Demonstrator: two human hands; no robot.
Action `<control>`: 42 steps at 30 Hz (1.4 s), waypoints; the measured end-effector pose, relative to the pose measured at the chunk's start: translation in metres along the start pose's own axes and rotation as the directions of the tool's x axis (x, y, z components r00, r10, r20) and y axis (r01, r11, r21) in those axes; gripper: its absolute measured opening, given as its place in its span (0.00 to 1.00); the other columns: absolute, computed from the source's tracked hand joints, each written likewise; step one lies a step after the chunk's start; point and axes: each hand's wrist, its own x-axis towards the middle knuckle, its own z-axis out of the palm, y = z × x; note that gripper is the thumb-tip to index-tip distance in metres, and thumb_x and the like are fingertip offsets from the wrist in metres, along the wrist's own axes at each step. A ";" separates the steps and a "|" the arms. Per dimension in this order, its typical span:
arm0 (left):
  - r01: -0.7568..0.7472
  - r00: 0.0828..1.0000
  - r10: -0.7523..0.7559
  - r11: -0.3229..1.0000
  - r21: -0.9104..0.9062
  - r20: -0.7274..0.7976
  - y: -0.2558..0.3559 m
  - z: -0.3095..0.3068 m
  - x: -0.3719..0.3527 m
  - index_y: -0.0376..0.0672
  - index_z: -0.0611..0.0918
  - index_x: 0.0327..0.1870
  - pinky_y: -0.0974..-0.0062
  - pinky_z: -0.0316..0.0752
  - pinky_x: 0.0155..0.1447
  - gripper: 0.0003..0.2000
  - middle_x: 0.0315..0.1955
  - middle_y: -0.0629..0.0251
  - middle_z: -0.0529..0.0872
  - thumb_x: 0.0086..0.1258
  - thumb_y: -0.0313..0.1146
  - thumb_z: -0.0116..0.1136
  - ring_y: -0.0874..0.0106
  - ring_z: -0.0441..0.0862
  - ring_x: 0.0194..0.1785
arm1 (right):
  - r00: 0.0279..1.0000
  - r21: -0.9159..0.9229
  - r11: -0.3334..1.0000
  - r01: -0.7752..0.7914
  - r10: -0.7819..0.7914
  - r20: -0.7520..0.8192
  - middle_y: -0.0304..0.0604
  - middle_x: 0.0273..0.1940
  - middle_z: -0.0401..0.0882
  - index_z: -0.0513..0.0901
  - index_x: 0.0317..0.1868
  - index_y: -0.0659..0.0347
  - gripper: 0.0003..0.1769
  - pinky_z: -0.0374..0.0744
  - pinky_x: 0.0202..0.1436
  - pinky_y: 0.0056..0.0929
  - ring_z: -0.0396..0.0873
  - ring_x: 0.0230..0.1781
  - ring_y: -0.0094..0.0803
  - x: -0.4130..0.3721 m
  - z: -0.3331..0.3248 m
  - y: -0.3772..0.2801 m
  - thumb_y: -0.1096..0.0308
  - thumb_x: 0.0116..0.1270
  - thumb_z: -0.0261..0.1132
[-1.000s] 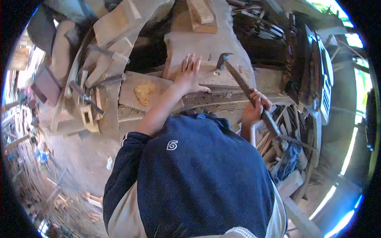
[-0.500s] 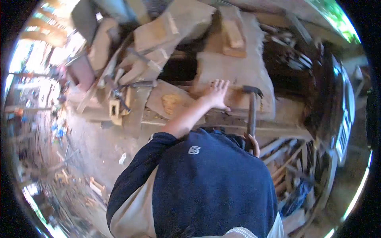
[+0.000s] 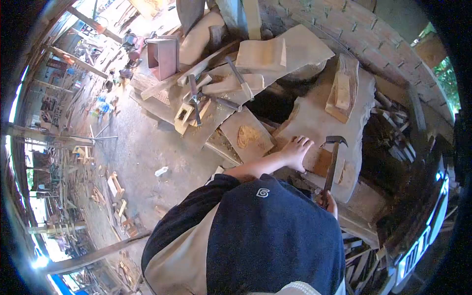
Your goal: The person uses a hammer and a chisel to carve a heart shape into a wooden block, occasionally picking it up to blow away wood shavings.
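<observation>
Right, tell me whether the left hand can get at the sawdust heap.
Probably yes: the left hand is spread, with nothing in its grip, just beside the board bearing the sawdust heap, and nothing seems to stand between.

Single view: your head camera looks steeply down past your dark shirt [image 3: 275, 231] onto the wooden workbench [image 3: 314, 118].

A long, wooden-handled tool with a dark, curved metal head [image 3: 332, 169] is slanting over a broad, grey-brown, rough-edged wooden slab [image 3: 318, 123], which is lying flat.
</observation>
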 end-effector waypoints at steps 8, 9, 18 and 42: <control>0.094 0.950 -0.004 0.956 0.276 -0.311 -0.031 -0.096 0.001 0.41 0.66 0.68 0.44 0.48 0.71 0.48 0.60 0.52 0.69 0.38 0.42 0.72 0.52 0.62 0.67 | 0.797 -0.314 0.787 0.530 -0.589 -0.131 0.45 0.47 0.78 0.66 0.65 0.65 0.31 0.80 0.42 0.29 0.78 0.38 0.29 0.070 -0.082 0.080 0.79 0.63 0.67; 0.216 0.887 -0.054 0.927 0.307 -0.460 -0.036 -0.120 0.006 0.41 0.68 0.65 0.46 0.56 0.68 0.46 0.58 0.50 0.70 0.37 0.40 0.73 0.51 0.66 0.64 | 0.759 -0.370 0.719 0.588 -0.648 -0.053 0.44 0.45 0.78 0.64 0.68 0.63 0.33 0.80 0.41 0.29 0.78 0.37 0.29 0.069 -0.093 0.084 0.79 0.64 0.66; 0.652 0.537 -0.750 0.659 -0.375 -0.386 -0.239 -0.257 0.080 0.37 0.55 0.73 0.54 0.57 0.73 0.61 0.69 0.38 0.58 0.37 0.54 0.79 0.51 0.55 0.74 | 0.710 -0.338 0.758 0.558 -0.647 -0.278 0.41 0.41 0.77 0.66 0.65 0.64 0.29 0.76 0.41 0.26 0.76 0.36 0.26 0.061 -0.090 0.114 0.79 0.64 0.63; 0.530 0.243 -0.513 0.781 -0.330 -0.823 -0.223 -0.085 -0.148 0.43 0.73 0.55 0.51 0.59 0.66 0.22 0.53 0.50 0.74 0.58 0.17 0.52 0.48 0.67 0.60 | 0.775 -0.569 0.711 0.412 -0.603 -0.192 0.34 0.31 0.74 0.73 0.51 0.61 0.16 0.70 0.27 0.23 0.70 0.23 0.22 0.097 -0.103 0.076 0.64 0.69 0.65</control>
